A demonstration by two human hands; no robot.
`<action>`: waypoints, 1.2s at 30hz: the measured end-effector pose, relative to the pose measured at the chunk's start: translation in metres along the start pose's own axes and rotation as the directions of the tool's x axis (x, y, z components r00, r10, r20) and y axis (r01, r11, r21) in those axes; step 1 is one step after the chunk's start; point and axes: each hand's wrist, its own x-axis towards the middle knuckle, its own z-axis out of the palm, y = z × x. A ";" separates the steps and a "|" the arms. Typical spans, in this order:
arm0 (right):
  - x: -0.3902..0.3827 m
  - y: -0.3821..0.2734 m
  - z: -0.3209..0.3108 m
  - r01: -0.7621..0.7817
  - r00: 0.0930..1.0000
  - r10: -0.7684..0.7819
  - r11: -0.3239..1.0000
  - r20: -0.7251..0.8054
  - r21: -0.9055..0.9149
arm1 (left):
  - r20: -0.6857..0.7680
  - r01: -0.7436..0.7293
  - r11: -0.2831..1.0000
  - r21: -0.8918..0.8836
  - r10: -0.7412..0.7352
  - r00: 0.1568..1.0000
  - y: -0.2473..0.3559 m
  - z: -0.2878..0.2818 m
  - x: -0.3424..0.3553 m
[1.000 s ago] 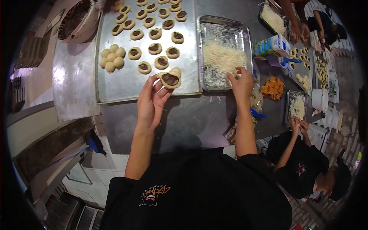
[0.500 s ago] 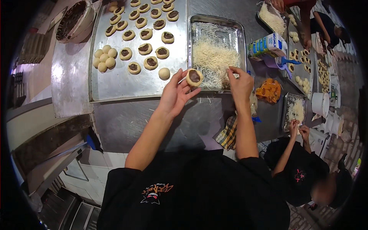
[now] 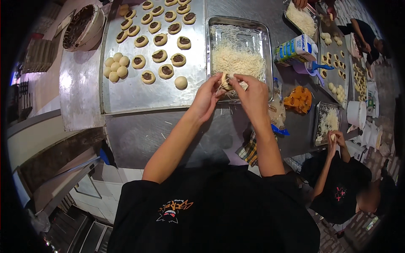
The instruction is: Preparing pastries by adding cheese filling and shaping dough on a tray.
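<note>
A: Where are the hands?

B: Near the centre of the frame, close together. The left hand (image 3: 206, 102) and the right hand (image 3: 255, 97) both pinch the same filled dough piece (image 3: 226, 82) between their fingertips.

A: And where exactly is that piece?

B: Above the lower left part of a metal tray (image 3: 258, 37). Its dark filling shows between the fingers, and a few pale strands stick out beside it.

A: What lies in the tray?

B: A heap of pale shreds (image 3: 237, 61), thickest across the middle.

A: The upper left?

B: A large baking sheet (image 3: 137, 98) with rows of dark-topped dough rounds (image 3: 166, 71). A cluster of 7 plain balls (image 3: 115, 66) sits at its left, and 1 more plain ball (image 3: 181, 83) lies near its lower right corner.

A: And the right side?

B: A carton (image 3: 296, 50), a purple jug (image 3: 303, 70) and an orange packet (image 3: 298, 100). Further down, a co-worker's hands (image 3: 332, 146) meet beside a smaller tray (image 3: 322, 110).
</note>
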 end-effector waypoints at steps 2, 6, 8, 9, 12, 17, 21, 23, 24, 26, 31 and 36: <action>-0.005 0.001 0.005 0.135 0.989 -0.138 0.990 -0.049 -0.050 | 0.009 -0.023 1.000 0.020 0.023 1.000 0.001 -0.001 -0.004; -0.005 0.007 0.004 -0.020 0.999 0.004 0.952 0.054 0.306 | 0.097 -0.088 0.986 0.142 0.075 0.993 0.012 0.006 -0.018; -0.003 0.019 0.005 -0.088 0.995 0.064 0.931 0.078 0.355 | 0.216 -0.151 0.943 0.295 0.088 0.973 0.018 0.009 -0.025; -0.002 0.024 0.007 -0.151 0.987 0.116 0.902 0.111 0.404 | 0.216 -0.150 0.944 0.295 0.087 0.973 0.019 0.006 -0.026; -0.002 0.034 0.009 -0.246 0.969 0.197 0.847 0.150 0.472 | 0.281 -0.227 0.902 0.368 0.125 0.952 0.019 -0.003 -0.026; 0.001 0.050 0.001 -0.206 0.979 0.205 0.976 0.021 0.076 | 0.203 -0.216 0.913 0.345 0.152 0.967 0.014 -0.009 -0.026; -0.006 0.072 0.016 -0.102 0.994 0.110 0.968 0.021 -0.231 | 0.166 -0.209 0.894 0.395 0.155 0.974 0.009 -0.014 -0.024; -0.006 0.080 0.017 -0.070 0.995 0.087 0.963 0.053 -0.262 | 0.154 -0.184 0.906 0.380 0.134 0.979 0.007 -0.010 -0.023; -0.006 0.072 0.012 -0.102 0.993 0.112 0.977 0.043 -0.184 | 0.140 -0.171 0.912 0.373 0.126 0.982 0.006 -0.011 -0.024; -0.006 0.055 0.000 -0.166 0.986 0.167 0.986 0.027 -0.026 | 0.129 -0.180 0.908 0.378 0.141 0.982 0.006 -0.011 -0.025; -0.008 0.023 -0.012 -0.330 0.937 0.237 0.838 0.254 0.434 | 0.150 -0.218 0.895 0.389 0.171 0.974 0.006 -0.005 -0.024; -0.014 0.006 -0.003 -0.249 0.960 0.178 0.893 0.215 0.374 | 0.199 -0.260 0.883 0.390 0.195 0.960 0.004 -0.002 -0.021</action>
